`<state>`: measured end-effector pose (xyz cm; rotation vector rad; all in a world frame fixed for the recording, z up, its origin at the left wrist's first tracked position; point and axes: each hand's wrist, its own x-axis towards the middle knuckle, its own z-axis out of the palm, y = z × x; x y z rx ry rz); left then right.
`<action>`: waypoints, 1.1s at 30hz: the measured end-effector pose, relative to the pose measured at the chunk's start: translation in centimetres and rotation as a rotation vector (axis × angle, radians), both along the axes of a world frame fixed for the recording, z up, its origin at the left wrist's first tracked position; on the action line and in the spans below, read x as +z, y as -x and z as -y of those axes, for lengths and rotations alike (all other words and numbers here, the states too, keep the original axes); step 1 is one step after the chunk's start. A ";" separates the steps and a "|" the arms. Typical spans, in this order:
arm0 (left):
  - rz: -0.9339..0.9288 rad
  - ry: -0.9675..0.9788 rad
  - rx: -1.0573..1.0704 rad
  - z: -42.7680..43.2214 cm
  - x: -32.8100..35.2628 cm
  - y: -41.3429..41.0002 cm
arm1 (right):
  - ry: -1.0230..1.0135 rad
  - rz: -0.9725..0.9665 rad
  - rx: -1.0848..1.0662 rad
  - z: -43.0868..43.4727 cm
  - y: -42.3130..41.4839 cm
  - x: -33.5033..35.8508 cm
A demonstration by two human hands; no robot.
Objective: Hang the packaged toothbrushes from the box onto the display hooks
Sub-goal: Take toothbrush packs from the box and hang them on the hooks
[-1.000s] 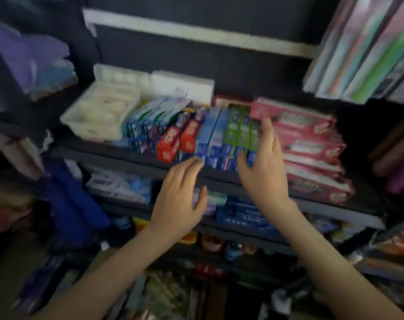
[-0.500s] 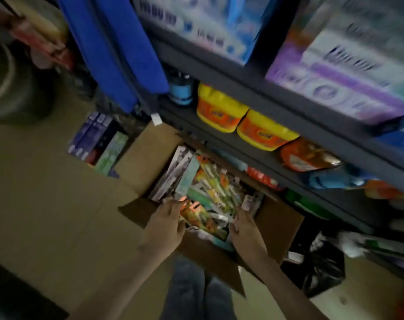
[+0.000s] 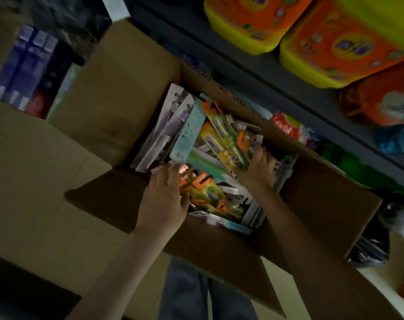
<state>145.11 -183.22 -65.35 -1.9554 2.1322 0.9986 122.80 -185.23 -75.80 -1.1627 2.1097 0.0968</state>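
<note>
An open cardboard box [image 3: 117,93] sits on the floor, full of packaged toothbrushes. White and purple packs [image 3: 164,132] stand at its left, orange and green packs [image 3: 203,192] lie near me. My left hand [image 3: 164,199] reaches into the near-left corner, its fingers down among the packs and their grip hidden. My right hand [image 3: 259,167] grips the lower end of a tilted bundle of yellow-green packs [image 3: 226,139]. No display hooks are in view.
A dark shelf edge [image 3: 254,72] runs diagonally right behind the box. It carries yellow-orange tubs [image 3: 330,42] and orange bags [image 3: 385,102]. Purple boxes [image 3: 27,68] lie on the floor to the left. My legs [image 3: 187,294] are below the near flap.
My view dropped from the toothpaste shelf down to the box on the floor. Both hands went from the shelf into the box, and the camera has since come closer.
</note>
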 end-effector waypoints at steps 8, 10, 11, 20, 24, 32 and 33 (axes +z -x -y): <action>0.090 -0.101 -0.121 0.2 0.1 4.1 | 0.167 0.027 -0.176 -7.2 -0.5 1.2; 0.113 -0.090 -0.182 0.3 0.0 4.9 | 0.031 -0.063 -0.372 -8.1 0.0 0.6; 0.125 -0.089 -0.209 0.3 -0.2 5.3 | -0.070 -0.050 -0.512 -8.2 0.2 0.2; 0.230 -0.089 -0.363 -0.6 -1.5 7.0 | -0.153 0.157 -0.684 -8.3 -1.4 -0.7; 0.254 -0.126 -0.408 -0.8 -1.7 7.9 | -0.136 0.139 -0.524 -9.2 -2.9 0.3; 0.003 -0.283 -0.135 -0.4 -2.2 9.7 | -0.015 0.192 -0.266 -9.2 -5.2 3.7; -0.065 -0.295 -0.082 -0.4 -2.6 9.8 | 0.037 0.205 -0.249 -9.1 -5.3 4.1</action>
